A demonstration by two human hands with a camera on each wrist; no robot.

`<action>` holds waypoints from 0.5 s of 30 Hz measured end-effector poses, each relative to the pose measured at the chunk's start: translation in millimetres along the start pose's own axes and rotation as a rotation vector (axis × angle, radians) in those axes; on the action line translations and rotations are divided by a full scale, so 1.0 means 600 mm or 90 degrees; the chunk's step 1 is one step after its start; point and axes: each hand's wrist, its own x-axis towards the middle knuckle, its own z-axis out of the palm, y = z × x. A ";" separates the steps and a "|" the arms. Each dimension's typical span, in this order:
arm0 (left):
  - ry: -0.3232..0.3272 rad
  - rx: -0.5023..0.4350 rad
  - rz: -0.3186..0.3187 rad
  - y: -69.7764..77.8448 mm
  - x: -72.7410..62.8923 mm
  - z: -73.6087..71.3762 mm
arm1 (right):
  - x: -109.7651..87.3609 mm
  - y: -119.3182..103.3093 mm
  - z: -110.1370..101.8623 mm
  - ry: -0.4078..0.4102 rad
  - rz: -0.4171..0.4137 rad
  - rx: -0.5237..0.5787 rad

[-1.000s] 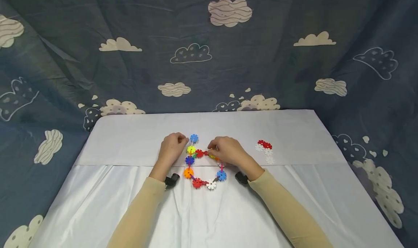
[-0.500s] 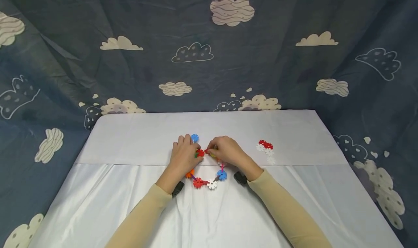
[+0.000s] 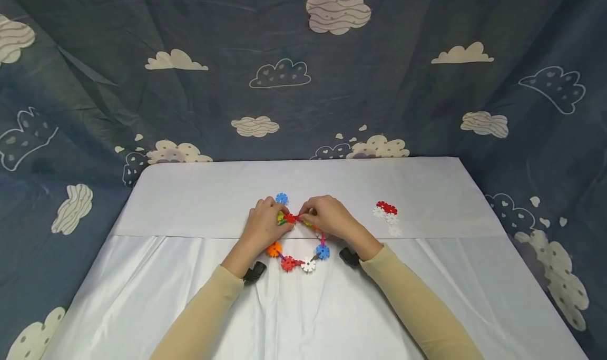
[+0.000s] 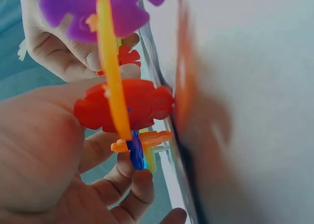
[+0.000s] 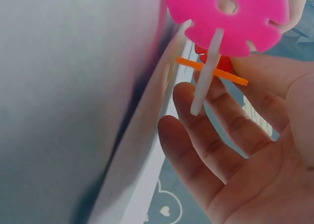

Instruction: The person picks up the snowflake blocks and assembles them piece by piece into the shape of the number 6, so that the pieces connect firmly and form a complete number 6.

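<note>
A ring of linked plastic snowflake discs lies on the white cloth between my hands. My left hand pinches a red snowflake disc at the ring's far side. Opposite, my right hand pinches the chain's other part beside a small red disc, mostly covered by the fingers. Near me the ring runs through an orange disc, a red one, a white disc and a blue disc. The left wrist view shows a purple disc close up; the right wrist view, a pink disc.
Beyond my left hand, a light blue disc sticks out from the ring. Several loose red discs and white discs lie to the right on the cloth-covered table. A dark cloud-patterned curtain hangs behind.
My left hand has come right from beside the ring's left edge onto the red disc at its far side. The right hand has stayed nearly in place.
</note>
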 end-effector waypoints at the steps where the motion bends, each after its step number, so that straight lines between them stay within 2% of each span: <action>1: 0.001 -0.001 -0.001 -0.001 0.000 0.000 | 0.000 0.000 0.000 0.000 -0.001 0.001; 8: 0.013 -0.019 -0.001 -0.006 0.001 0.004 | 0.002 -0.001 0.001 0.006 -0.011 0.002; 15: 0.012 -0.037 -0.010 -0.008 0.000 0.001 | 0.004 -0.002 0.001 0.012 0.002 0.023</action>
